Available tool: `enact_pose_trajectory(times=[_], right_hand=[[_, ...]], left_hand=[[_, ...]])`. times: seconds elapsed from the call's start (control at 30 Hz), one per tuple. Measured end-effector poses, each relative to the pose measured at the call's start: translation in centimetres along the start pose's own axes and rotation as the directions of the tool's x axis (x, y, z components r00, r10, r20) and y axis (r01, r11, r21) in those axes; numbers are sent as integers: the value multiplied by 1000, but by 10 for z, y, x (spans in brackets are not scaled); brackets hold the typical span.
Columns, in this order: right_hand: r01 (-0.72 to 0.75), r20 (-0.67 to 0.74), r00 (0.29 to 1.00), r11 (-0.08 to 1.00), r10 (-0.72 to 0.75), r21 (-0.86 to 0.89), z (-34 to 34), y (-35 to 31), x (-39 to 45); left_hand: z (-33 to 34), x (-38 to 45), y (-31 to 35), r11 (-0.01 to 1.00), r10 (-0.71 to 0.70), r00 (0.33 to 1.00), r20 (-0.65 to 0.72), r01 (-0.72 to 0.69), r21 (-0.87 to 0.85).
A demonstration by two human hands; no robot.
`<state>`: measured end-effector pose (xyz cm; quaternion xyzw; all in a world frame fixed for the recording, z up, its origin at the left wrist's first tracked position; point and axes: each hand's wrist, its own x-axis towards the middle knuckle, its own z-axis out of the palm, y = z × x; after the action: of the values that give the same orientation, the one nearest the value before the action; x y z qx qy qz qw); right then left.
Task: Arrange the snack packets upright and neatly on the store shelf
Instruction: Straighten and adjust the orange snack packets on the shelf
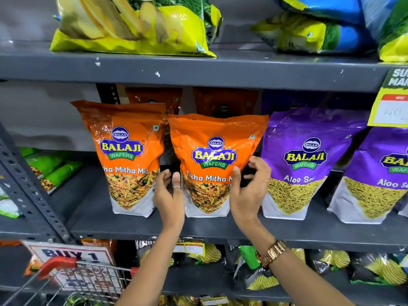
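Nearest, bottom left: a shopping cart (72, 281) with a red handle is seen, in front of a "BUY 1" sign (72, 259). Above the lower shelf's packets, the middle shelf (220, 234) is reached by both arms; a gold watch (272, 253) is worn on the right wrist. The centre orange Tikha Mitha Mix packet (213, 166), upright on that shelf, is gripped at its lower sides: left hand (169, 196) fingers curled round its left edge, right hand (249, 192) thumb on the front, fingers spread behind the right edge. A second orange packet (125, 157) stands just left, purple Aloo Sev packets (302, 164) right, more packets behind. Yellow bags (134, 25) lie on the top shelf.
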<state>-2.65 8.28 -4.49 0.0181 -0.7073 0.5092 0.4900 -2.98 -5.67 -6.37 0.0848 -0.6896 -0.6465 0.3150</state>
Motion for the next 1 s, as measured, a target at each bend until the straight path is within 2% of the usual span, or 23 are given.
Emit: enact_pose_trajectory(times=[0.03,0.13,0.23,0.3,0.43,0.53,0.67,0.77,0.87,1.0], right_hand=[[67,9,998,998,-67,-20,2,-2,-2],[101,153,982,993,-109,60,13,-18,-6],[57,343,935,992,-92,111,29,-33,-15],[21,487,871,995,-66,96,41,-40,-22],[-66,750,658,997,72,-37,73,-43,-45],[-128,821,507,965,263,-230,98,-31,-66],[-288,855,317,900,411,-326,117,-19,-77],[-261,865,287,902,412,-343,124,-17,-79],[-222,866,300,912,400,-345,129,-15,-76],[-239,886,257,914,385,-328,132,-11,-73]], left_hand=[[-5,3,3,1000,22,998,-65,-23,-12],[-25,19,11,995,97,964,-249,-88,45],[-47,44,12,989,139,914,-381,-107,102],[-62,61,5,991,124,897,-425,-89,101],[-88,87,-24,991,5,936,-352,42,127],[-101,94,-41,966,-164,959,-232,204,161],[-110,95,-51,954,-298,954,43,298,-6],[-112,96,-57,953,-298,947,119,302,-17],[-110,94,-59,961,-271,958,92,274,-22],[-107,88,-62,970,-244,969,51,245,-14]])
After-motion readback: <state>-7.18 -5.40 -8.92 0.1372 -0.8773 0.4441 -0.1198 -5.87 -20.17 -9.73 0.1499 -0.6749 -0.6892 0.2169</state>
